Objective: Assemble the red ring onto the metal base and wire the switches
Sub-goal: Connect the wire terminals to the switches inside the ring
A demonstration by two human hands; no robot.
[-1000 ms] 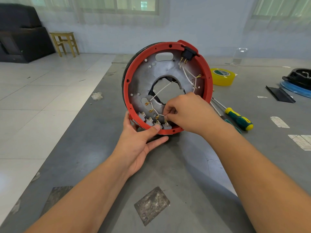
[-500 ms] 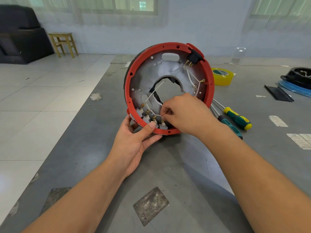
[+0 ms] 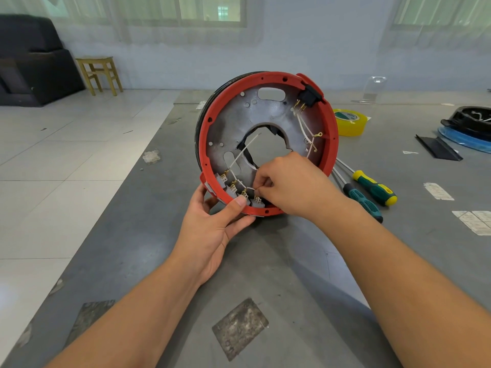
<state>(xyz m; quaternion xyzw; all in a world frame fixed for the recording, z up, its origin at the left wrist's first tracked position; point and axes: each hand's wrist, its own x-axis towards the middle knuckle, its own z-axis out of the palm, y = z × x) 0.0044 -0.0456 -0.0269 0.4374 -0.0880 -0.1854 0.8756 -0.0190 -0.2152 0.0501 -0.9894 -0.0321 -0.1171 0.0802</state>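
The red ring (image 3: 330, 120) sits around the grey metal base (image 3: 233, 123), and the assembly stands on its edge on the grey table, its open side facing me. Several small grey switches (image 3: 231, 191) with brass terminals line the ring's lower left; a black switch (image 3: 308, 96) sits at the upper right. Thin white wires (image 3: 240, 155) run across the base. My left hand (image 3: 215, 229) grips the ring's bottom rim, thumb on the red edge. My right hand (image 3: 289, 187) pinches a white wire end just above the rightmost grey switch.
Two green-handled screwdrivers (image 3: 372, 192) lie right of the assembly. A yellow tape roll (image 3: 350, 123) stands behind it. A black part on a blue disc (image 3: 467, 126) and a black strip (image 3: 435, 150) lie at the far right. The table's left edge drops to a tiled floor.
The assembly has turned slightly clockwise and the row of grey switches has shifted left. My right hand stays pinching the wire at the last switch; my left hand keeps its grip.
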